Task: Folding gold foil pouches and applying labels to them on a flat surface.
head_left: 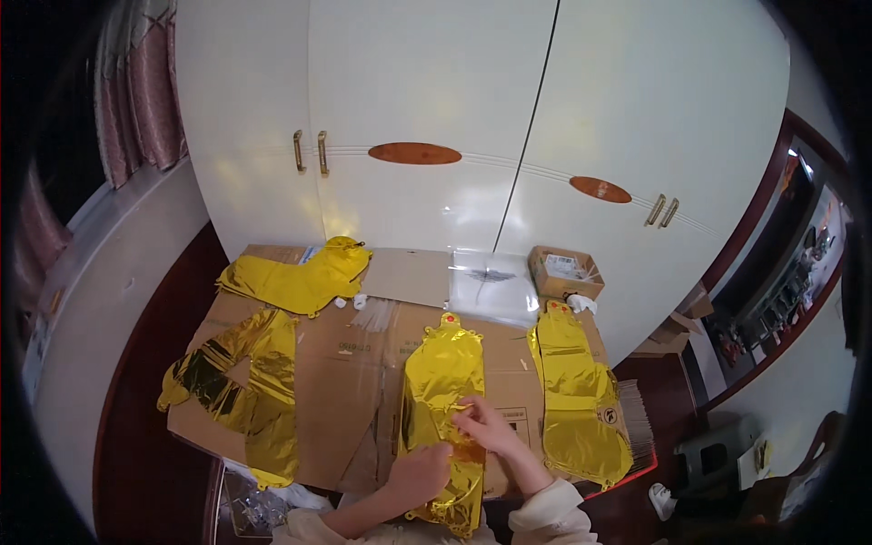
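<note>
A flat gold foil balloon (442, 368), long and narrow with a small red spot on its top tab, lies in front of me on cardboard (341, 386). Over its lower part, my left hand (422, 477) is closed in a fist; what it may hold is hidden. My right hand (486, 427) is just above and to the right, its fingers bent and pressed together over the foil. Whatever sits between those fingertips is too small to make out. The foil around both hands is creased and shiny.
More flat gold foil balloons lie around: one angular (272, 391) at left, one (309, 277) behind it, one (581, 395) at right. A small cardboard box (565, 272) with packets and a clear plastic bag (495, 289) stand at the back, before a white cabinet (409, 82).
</note>
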Available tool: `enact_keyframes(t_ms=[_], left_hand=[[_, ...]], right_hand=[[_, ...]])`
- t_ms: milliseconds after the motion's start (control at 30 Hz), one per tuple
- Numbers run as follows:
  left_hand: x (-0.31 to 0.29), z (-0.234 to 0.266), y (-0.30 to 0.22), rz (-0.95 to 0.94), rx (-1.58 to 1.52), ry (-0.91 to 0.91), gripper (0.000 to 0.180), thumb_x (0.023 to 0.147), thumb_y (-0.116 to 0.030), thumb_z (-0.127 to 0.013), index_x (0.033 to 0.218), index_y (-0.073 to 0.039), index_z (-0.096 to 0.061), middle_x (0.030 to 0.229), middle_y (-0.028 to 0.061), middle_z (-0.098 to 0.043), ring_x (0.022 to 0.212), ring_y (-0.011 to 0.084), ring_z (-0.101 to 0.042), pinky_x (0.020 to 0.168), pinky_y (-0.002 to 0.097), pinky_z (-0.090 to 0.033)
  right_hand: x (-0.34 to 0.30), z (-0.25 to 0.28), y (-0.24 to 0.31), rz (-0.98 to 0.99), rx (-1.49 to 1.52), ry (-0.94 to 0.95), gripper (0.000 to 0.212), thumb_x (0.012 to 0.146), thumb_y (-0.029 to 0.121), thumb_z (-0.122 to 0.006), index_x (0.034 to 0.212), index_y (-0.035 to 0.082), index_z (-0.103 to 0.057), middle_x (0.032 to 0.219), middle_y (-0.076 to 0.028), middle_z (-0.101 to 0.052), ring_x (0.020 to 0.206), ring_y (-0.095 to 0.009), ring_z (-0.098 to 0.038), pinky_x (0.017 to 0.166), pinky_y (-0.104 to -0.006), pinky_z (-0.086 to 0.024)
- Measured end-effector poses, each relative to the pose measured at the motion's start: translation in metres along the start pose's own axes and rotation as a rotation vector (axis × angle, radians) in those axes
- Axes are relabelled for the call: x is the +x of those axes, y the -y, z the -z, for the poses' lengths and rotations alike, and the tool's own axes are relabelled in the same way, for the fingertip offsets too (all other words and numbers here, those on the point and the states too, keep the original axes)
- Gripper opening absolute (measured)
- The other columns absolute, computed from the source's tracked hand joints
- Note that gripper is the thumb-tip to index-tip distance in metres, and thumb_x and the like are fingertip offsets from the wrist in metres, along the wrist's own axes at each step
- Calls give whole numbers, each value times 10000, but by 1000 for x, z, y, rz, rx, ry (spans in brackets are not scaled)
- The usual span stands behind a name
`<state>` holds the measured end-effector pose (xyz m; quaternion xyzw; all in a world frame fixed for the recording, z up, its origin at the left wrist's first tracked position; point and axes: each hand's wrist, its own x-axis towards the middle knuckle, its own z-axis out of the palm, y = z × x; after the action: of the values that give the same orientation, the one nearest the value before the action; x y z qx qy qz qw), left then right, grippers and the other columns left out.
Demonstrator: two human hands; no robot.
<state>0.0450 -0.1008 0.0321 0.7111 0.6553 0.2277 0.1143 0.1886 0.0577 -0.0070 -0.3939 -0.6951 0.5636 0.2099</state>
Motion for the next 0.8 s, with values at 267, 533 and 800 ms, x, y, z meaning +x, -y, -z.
enact_keyframes(t_ms=[267,533,800], left_hand=[[12,23,-2,20,-92,41,295,876,-213,-596,1124,-59,-551,837,115,-635,855,304,-635,672,419,-528],[50,34,114,-69,185,-23,512,968,-342,-519,1395,-71,-435,1402,137,-490,1306,338,-446,1046,490,-393],[84,17,136,-82,149,234,674,993,-493,-427,1524,-115,-258,1598,87,-241,1495,316,-133,1161,589,-178]], right_hand=[[18,-26,-16,250,-178,3,344,865,188,-712,1119,73,-511,714,-52,-598,614,-183,-598,577,-330,-477],[-4,-14,15,384,-718,-71,230,799,196,-636,1021,137,-622,843,-71,-647,809,-261,-645,696,-385,-522],[-3,-18,7,612,-757,-146,195,735,172,-624,914,104,-663,808,-72,-639,799,-273,-632,669,-404,-518]])
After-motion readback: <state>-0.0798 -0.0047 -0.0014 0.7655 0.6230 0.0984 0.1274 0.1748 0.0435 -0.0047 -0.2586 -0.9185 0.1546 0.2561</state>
